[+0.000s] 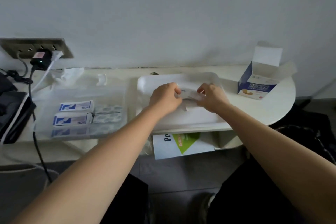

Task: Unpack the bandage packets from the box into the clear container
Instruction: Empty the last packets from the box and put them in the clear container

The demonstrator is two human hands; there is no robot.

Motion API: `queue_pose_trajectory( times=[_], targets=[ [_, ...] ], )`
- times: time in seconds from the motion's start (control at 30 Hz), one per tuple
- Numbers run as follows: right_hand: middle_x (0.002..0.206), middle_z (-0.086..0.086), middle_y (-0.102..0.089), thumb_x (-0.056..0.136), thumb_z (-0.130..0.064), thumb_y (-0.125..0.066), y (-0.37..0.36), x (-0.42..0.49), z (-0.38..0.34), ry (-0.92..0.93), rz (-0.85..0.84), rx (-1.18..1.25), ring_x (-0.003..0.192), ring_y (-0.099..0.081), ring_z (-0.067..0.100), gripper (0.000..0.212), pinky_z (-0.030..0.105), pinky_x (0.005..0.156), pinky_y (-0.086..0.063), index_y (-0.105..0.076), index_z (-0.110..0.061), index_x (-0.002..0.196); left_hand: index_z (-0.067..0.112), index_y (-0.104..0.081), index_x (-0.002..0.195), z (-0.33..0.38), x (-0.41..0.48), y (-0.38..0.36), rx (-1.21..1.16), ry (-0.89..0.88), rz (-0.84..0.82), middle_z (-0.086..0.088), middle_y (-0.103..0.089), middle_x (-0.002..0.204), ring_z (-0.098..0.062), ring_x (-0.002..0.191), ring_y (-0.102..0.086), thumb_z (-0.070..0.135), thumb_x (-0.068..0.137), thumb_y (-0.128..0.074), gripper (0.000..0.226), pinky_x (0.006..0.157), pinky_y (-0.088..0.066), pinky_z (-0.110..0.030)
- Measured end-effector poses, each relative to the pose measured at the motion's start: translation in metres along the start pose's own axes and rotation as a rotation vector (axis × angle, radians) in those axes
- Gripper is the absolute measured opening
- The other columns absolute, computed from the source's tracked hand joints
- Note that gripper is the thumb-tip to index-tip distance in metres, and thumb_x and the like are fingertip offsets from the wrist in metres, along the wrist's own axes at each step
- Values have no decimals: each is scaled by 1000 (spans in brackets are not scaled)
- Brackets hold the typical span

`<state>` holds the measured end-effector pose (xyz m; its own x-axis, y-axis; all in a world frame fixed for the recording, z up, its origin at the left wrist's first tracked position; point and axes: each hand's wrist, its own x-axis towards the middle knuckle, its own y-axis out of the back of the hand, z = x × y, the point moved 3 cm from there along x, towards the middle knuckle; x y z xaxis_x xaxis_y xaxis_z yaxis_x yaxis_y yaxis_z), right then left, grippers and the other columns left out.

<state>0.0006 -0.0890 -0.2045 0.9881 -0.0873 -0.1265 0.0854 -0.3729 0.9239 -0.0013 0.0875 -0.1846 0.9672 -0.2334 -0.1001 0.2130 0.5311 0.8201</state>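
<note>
Both hands, left hand and right hand, pinch the ends of one white bandage packet over the clear container, box open well right; best lower it flat, then release both ends together.

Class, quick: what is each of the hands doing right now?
Left hand: closed, pinching the left end of a white paper bandage packet.
Right hand: closed, pinching its right end.
</note>
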Motion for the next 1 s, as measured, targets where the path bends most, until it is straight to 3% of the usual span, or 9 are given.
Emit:
queue_pose_trajectory(
  times=[0.2,0.33,0.43,0.6,0.77,0.83,1.0],
  targets=[
    [107,6,-59,73,-24,-78,-5,7,10,87,44,83,89,-58,22,39,25,70,-38,-65,-17,109,28,-48,128,-1,16,-26,100,47,58,-9,-41,121,-31,94,-58,22,84,-62,47,73,-41,-29],
    [103,7,-62,72,-24,-78,-6,5,16,129,71,222,84,-56,19,38,29,76,-45,-68,-15,108,30,-59,113,-4,21,-30,83,54,82,-6,-44,116,-29,95,-59,25,82,-65,32,80,-47,-32],
    [94,1,-64,75,-25,-79,-5,5,24,107,32,359,72,-51,9,37,18,66,-41,-69,-13,109,29,-65,102,-6,25,-29,44,19,133,-5,-48,109,-26,90,-61,24,82,-66,21,79,-49,-32],
    [82,-6,-65,80,-28,-74,5,13,24,51,-51,550,63,-51,4,26,19,52,-43,-73,-19,105,31,-58,122,-9,26,-29,84,-12,95,-6,-46,111,-27,92,-59,26,81,-68,43,81,-49,-34],
    [63,-4,-55,85,-30,-66,8,13,20,19,-100,658,59,-41,12,14,27,60,-35,-75,-20,80,30,-66,108,-9,29,-29,74,-16,102,-4,-47,105,-25,84,-58,30,81,-72,27,75,-43,-29],
    [69,0,-59,85,-34,-65,9,12,19,-3,-149,686,63,-40,14,22,28,61,-34,-75,-15,81,30,-67,105,-9,30,-27,54,-29,88,-2,-47,103,-22,80,-55,30,79,-74,27,73,-41,-28],
    [91,7,-69,92,-30,-60,12,11,25,-97,-282,920,77,-47,17,29,26,66,-37,-70,-7,104,27,-68,106,-7,32,-21,0,-44,1,-2,-47,106,-18,80,-53,23,79,-73,27,82,-46,-29]
  ],
)
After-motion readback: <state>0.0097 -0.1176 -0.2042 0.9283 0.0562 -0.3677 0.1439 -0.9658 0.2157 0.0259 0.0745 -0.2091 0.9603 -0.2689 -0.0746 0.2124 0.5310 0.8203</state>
